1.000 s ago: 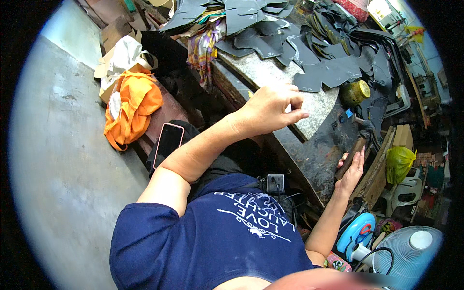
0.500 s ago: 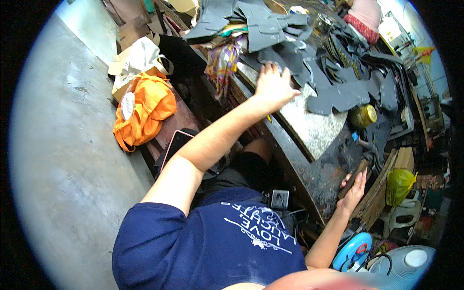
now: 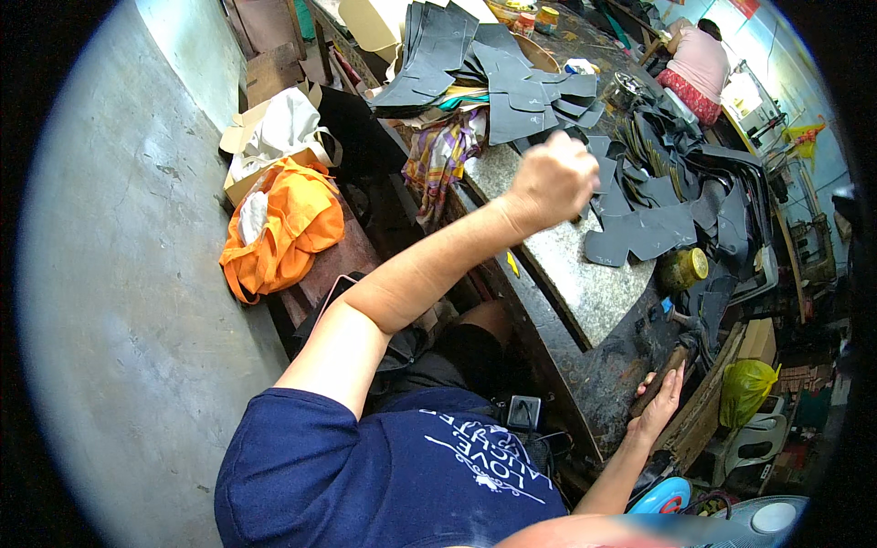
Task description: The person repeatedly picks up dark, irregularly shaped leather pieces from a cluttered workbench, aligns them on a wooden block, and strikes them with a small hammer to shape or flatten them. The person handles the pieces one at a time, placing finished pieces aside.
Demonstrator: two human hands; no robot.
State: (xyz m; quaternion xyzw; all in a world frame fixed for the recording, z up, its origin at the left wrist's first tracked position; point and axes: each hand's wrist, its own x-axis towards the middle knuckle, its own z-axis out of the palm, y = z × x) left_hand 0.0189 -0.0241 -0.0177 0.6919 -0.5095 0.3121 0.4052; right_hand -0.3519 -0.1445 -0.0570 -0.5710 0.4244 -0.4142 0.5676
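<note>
My left hand (image 3: 555, 181) is closed like a fist, slightly blurred, above the edge of the pale speckled stone slab (image 3: 594, 292). What it holds, if anything, is hidden. Beside and beyond it lie dark grey cut sheet pieces (image 3: 639, 233), some with pale markings. Lower right, my right hand (image 3: 660, 406) is wrapped round the brown wooden handle (image 3: 650, 391) of a tool at the table's near right corner. The tool's far end is hard to make out. A jar with a yellow lid (image 3: 678, 270) stands between the slab and more dark pieces.
An orange bag (image 3: 288, 224) and a white bag (image 3: 285, 128) in a carton lie on the bench at left. A patterned cloth (image 3: 443, 164) hangs over the table edge. A yellow-green plastic bag (image 3: 749, 393) hangs at right. Another person (image 3: 699, 68) sits at the far right.
My left hand has gone from spread fingers on the dark pieces to a closed fist, moving right and nearer. The whole view has shifted downward. My right hand keeps its grip on the handle.
</note>
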